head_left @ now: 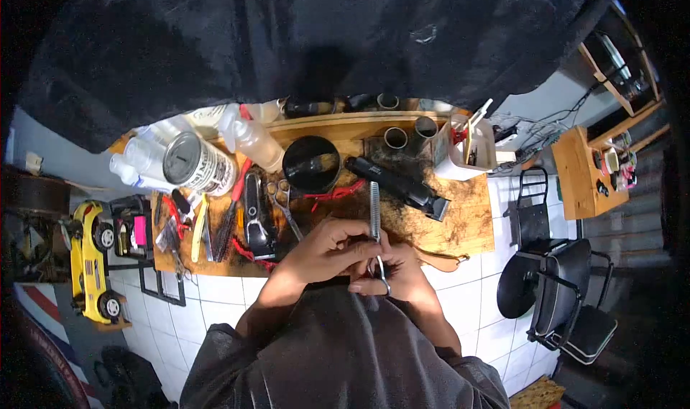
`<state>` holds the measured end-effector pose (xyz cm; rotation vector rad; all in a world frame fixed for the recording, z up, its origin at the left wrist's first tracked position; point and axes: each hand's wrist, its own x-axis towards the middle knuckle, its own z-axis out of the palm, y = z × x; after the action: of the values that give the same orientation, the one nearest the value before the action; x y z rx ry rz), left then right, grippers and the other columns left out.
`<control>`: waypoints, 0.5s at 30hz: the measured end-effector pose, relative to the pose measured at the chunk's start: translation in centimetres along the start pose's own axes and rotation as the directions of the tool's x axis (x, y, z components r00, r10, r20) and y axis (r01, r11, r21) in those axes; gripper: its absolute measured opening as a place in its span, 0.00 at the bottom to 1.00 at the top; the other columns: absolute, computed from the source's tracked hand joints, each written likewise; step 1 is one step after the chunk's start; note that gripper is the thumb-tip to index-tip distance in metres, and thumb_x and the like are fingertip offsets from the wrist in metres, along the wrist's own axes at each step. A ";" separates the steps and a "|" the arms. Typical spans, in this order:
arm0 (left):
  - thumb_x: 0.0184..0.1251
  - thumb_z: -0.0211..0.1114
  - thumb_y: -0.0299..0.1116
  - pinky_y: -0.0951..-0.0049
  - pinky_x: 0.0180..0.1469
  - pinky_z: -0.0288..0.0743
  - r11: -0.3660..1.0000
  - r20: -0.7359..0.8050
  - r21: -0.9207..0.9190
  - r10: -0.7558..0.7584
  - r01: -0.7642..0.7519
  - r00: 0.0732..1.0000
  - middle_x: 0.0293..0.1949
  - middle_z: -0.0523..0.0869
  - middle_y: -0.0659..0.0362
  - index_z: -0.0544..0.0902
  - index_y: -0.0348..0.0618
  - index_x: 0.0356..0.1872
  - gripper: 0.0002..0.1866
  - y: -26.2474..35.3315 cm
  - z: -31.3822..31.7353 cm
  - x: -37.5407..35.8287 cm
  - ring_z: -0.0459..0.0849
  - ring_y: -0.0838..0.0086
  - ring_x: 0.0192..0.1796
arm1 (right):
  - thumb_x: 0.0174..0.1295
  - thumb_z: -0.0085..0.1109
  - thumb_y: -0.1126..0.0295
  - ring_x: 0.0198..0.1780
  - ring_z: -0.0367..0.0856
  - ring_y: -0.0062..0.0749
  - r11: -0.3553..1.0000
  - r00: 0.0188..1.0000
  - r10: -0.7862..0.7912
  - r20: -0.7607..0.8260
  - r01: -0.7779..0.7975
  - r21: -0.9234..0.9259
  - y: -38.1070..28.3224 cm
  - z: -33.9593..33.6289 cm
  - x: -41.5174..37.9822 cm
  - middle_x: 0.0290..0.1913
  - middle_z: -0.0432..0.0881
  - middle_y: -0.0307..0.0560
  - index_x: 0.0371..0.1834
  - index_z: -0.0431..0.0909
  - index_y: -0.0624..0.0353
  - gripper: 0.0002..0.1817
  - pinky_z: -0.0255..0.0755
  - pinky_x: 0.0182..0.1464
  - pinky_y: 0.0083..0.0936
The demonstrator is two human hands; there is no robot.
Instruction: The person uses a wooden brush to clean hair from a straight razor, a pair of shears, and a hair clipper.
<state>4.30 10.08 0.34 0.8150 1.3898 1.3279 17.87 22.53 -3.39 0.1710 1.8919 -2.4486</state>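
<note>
Near the table's front edge my right hand (402,272) is closed round the handle end of a pair of thinning scissors (374,211). One finger ring shows by its thumb, and the toothed blade points up and away from me. My left hand (327,251) is closed too, its fingertips pressed on the scissors near the base of the blades. Just beyond lies a black hair clipper (399,185). To the left are a second clipper (257,218) and another pair of scissors (285,204). The fingers partly hide the scissors' pivot and handles.
The wooden table (471,222) has cut hair scattered on it. It carries a black round container (310,162), a large can (198,164), a spray bottle (257,144), a yellow-handled tool (199,229) and a white bin (463,161). A black chair (560,283) stands right, a yellow toy car (92,262) left.
</note>
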 end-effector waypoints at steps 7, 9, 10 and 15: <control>0.70 0.59 0.31 0.85 0.21 0.60 0.980 0.000 -0.197 -0.029 0.029 1.000 0.23 0.79 0.65 0.82 0.38 0.41 0.08 -1.5 0.4 1.4 0.72 0.88 0.21 | 0.52 0.70 0.77 0.43 0.81 0.23 0.997 0.999 0.035 -0.002 -0.034 0.075 -1.4 -0.7 -0.9 0.39 0.85 0.43 0.48 0.80 0.66 0.18 0.74 0.49 0.21; 0.71 0.57 0.31 0.86 0.22 0.61 0.985 0.024 -0.154 -0.076 0.078 0.997 0.23 0.78 0.67 0.80 0.37 0.41 0.08 -0.4 0.4 1.9 0.71 0.88 0.22 | 0.54 0.68 0.77 0.44 0.81 0.25 0.986 0.999 0.017 -0.052 -0.008 0.166 -1.3 -0.8 -1.3 0.40 0.85 0.44 0.50 0.79 0.67 0.19 0.73 0.49 0.21; 0.71 0.57 0.31 0.86 0.22 0.61 0.987 0.038 -0.141 -0.076 0.080 0.996 0.23 0.78 0.67 0.80 0.37 0.41 0.08 -0.2 0.6 2.4 0.71 0.88 0.22 | 0.55 0.67 0.77 0.45 0.81 0.26 0.968 0.996 0.017 -0.083 0.005 0.252 -1.3 -1.0 -1.5 0.42 0.84 0.45 0.52 0.78 0.67 0.20 0.73 0.50 0.22; 0.70 0.60 0.39 0.82 0.36 0.70 0.827 0.042 -0.561 -0.020 0.040 0.999 0.37 0.78 0.62 0.79 0.37 0.45 0.14 -0.9 1.0 6.4 0.75 0.83 0.34 | 0.63 0.52 0.79 0.42 0.79 0.22 0.969 0.937 -0.170 -0.306 0.216 0.123 -1.3 -1.8 -1.7 0.43 0.83 0.47 0.65 0.65 0.69 0.25 0.71 0.47 0.17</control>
<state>3.70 16.21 -1.73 0.4065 0.8936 1.5797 19.54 24.56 -2.43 0.3929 1.9036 -2.8447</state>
